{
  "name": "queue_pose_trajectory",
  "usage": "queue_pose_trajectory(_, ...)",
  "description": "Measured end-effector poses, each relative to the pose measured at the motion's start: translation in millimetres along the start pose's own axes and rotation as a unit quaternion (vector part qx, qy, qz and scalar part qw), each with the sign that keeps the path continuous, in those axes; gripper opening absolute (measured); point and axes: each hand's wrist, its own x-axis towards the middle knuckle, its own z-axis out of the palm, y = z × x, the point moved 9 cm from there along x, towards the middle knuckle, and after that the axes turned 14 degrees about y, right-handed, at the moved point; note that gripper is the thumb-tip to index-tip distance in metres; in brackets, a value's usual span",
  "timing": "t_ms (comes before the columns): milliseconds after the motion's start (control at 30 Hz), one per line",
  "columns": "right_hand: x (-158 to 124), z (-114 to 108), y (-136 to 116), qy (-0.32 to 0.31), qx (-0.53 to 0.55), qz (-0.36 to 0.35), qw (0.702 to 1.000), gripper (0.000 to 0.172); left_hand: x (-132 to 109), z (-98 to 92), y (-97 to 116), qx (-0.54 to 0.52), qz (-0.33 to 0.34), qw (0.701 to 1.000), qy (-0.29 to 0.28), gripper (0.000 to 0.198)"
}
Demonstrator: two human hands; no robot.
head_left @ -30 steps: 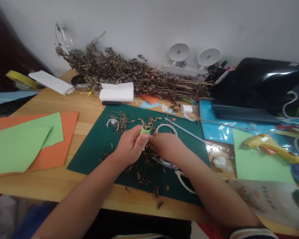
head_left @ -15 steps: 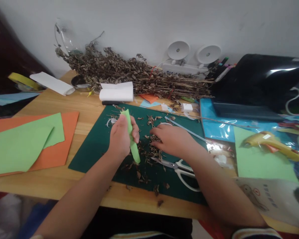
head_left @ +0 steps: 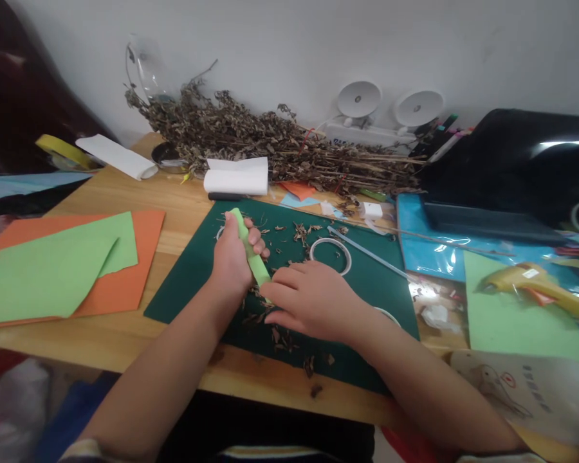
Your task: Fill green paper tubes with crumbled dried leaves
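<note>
My left hand [head_left: 232,257] is wrapped round a rolled tube of light green paper [head_left: 251,252], held slanted over the dark green cutting mat [head_left: 183,283]. My right hand [head_left: 309,301] lies palm down just right of it, its fingers curled, with the fingertips meeting the tube's lower end among the dried leaf crumbs [head_left: 280,334] scattered on the mat. What the right fingers pinch, if anything, is hidden. A white tape ring [head_left: 330,245] lies on the mat beyond the right hand.
Green and orange paper sheets [head_left: 62,273] lie at the left. A heap of dried branches [head_left: 280,145] runs along the wall. A yellow glue gun [head_left: 540,286] rests on green paper at the right, beside blue plastic [head_left: 429,247] and a black bag [head_left: 516,161]. A white paper roll [head_left: 236,180] sits behind the mat.
The left hand turned the green tube from end-up to slanted and kept hold. The right hand slid back toward me over the scissors, now hidden, reaching the tube's lower end. The view shifted slightly.
</note>
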Motion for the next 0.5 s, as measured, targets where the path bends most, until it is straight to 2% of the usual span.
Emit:
queue_pose_trajectory(267, -0.2, -4.0, -6.7, 0.055, -0.044, -0.033, 0.997, 0.011, 5.3, -5.9, 0.3, -0.005, -0.002, 1.0, 0.021, 0.036)
queue_pose_trajectory(500, -1.9, -7.0, -8.6, 0.09, -0.044, -0.048, 0.994, 0.011, 10.3, -9.9, 1.7, -0.018, -0.003, 0.999, 0.046, 0.036)
